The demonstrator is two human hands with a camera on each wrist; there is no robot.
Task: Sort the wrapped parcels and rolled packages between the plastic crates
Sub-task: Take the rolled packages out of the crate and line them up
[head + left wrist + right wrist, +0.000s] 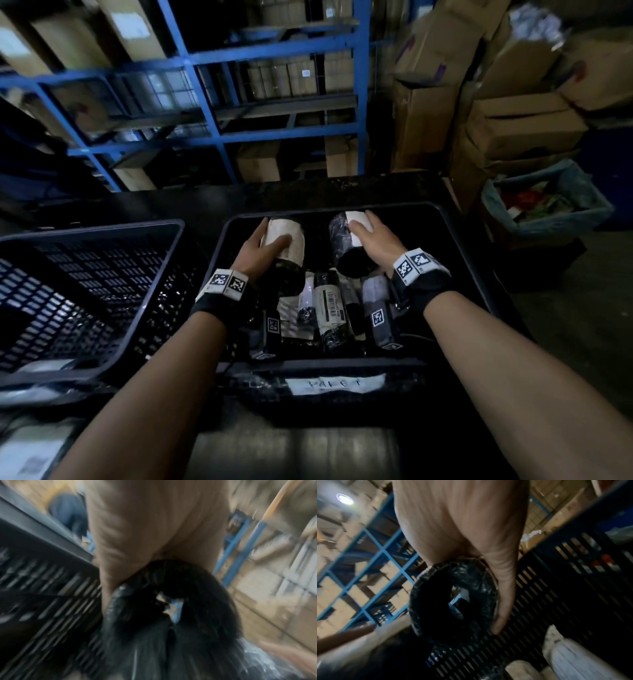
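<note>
Over the right-hand black crate [455, 236], each hand holds a black film-wrapped roll with a pale label. My left hand [260, 245] grips the left roll [286, 250], fingers curled round its side; the left wrist view shows the roll's hollow end [171, 601] under my palm [154, 527]. My right hand [371, 236] grips the right roll [346, 243], whose ring-shaped end [453, 599] shows in the right wrist view with a finger [503, 601] down its side. Several smaller wrapped rolls [330, 310] lie in the crate below.
A second black slatted crate [85, 277] stands to the left, a pale parcel showing under its near edge. Blue shelving [212, 99] with cartons stands behind. Stacked cardboard boxes [520, 130] and a lined bin [548, 205] are at the right.
</note>
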